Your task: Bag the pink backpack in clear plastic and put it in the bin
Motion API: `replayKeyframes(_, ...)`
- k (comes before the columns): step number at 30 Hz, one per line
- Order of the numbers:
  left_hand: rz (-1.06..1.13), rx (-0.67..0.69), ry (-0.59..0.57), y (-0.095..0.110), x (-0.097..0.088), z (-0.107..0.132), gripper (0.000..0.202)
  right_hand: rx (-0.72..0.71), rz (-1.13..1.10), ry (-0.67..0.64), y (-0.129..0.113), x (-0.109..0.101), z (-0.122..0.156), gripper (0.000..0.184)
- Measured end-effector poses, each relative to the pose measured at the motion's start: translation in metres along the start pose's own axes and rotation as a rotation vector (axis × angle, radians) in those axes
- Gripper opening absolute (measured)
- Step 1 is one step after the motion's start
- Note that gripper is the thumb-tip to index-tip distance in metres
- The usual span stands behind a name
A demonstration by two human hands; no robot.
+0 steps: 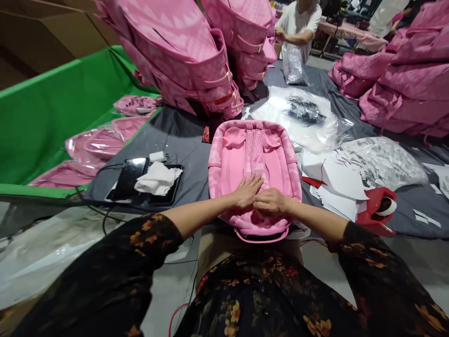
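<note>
Left hand [248, 191] flat on near half of pink backpack [229, 164], fingers slightly apart; right hand [272, 202] alongside, fingers curled, grip unclear; even pressure should keep straps [254, 145] flat.

The desk [168, 135] carries a red tape dispenser [372, 213] near its front edge, right side. At left, a crumpled white tissue [157, 179] partly covers two flat black devices [128, 181] (a white charger [157, 156] lies just behind). A green bin [52, 103] adjoins the desk; cardboard boxes [70, 37] stand beyond it.
</note>
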State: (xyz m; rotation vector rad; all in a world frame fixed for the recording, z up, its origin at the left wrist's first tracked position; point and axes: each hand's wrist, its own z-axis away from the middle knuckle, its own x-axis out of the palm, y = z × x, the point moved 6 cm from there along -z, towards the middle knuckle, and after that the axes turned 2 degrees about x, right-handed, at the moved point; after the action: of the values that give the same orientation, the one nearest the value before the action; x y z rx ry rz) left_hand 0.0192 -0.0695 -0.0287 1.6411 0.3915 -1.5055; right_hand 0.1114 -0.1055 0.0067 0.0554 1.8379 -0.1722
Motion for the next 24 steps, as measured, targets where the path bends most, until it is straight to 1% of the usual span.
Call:
replayKeyframes(1,0.011,-0.036,-0.041,0.002,0.007,0.009,0.072,0.105,0.015,0.04,0.013,-0.011,0.003,0.025)
replayKeyframes(2,0.02,-0.069,-0.054,0.005,0.012,0.016,0.081,0.232,0.033,0.064,0.031,-0.021,0.006,0.027)
replayKeyframes(4,0.015,-0.092,-0.001,0.011,0.017,0.025,0.096,0.488,0.084,0.067,0.074,-0.034,0.007,0.03)
replayKeyframes(5,0.003,-0.083,0.038,0.013,0.018,0.027,0.101,0.586,0.112,0.051,0.094,-0.036,0.005,0.033)
replayKeyframes(6,-0.015,-0.067,0.077,0.014,0.018,0.027,0.102,0.663,0.138,0.031,0.112,-0.035,0.001,0.038)
replayKeyframes(8,-0.053,-0.032,0.146,0.012,0.017,0.025,0.095,0.76,0.169,-0.01,0.139,-0.028,-0.008,0.049)
replayKeyframes(10,-0.085,-0.001,0.203,0.009,0.015,0.025,0.086,0.819,0.18,-0.047,0.15,-0.016,-0.014,0.053)
replayKeyframes(12,-0.116,0.03,0.242,0.008,0.011,0.028,0.079,0.856,0.18,-0.053,0.148,-0.006,-0.013,0.054)
replayKeyframes(14,-0.148,0.064,0.277,0.011,0.004,0.033,0.073,0.882,0.166,-0.032,0.136,0.0,-0.005,0.056)
replayKeyframes(16,-0.171,0.083,0.333,0.013,-0.01,0.031,0.067,0.898,0.13,-0.004,0.117,0.007,0.005,0.061)
replayKeyframes(17,-0.177,0.075,0.372,0.012,-0.02,0.026,0.063,0.897,0.107,0.011,0.106,0.011,0.009,0.063)
replayKeyframes(19,-0.176,0.005,0.46,0.005,-0.044,0.007,0.059,0.889,0.075,0.06,0.086,0.016,0.016,0.065)
replayKeyframes(21,-0.161,-0.088,0.512,-0.008,-0.062,-0.022,0.058,0.867,0.058,0.121,0.074,0.017,0.02,0.06)
replayKeyframes(22,-0.148,-0.126,0.504,-0.015,-0.067,-0.037,0.058,0.852,0.046,0.136,0.072,0.014,0.022,0.054)
replayKeyframes(24,-0.116,-0.172,0.426,-0.028,-0.065,-0.062,0.055,0.825,-0.013,0.118,0.081,0.005,0.023,0.035)
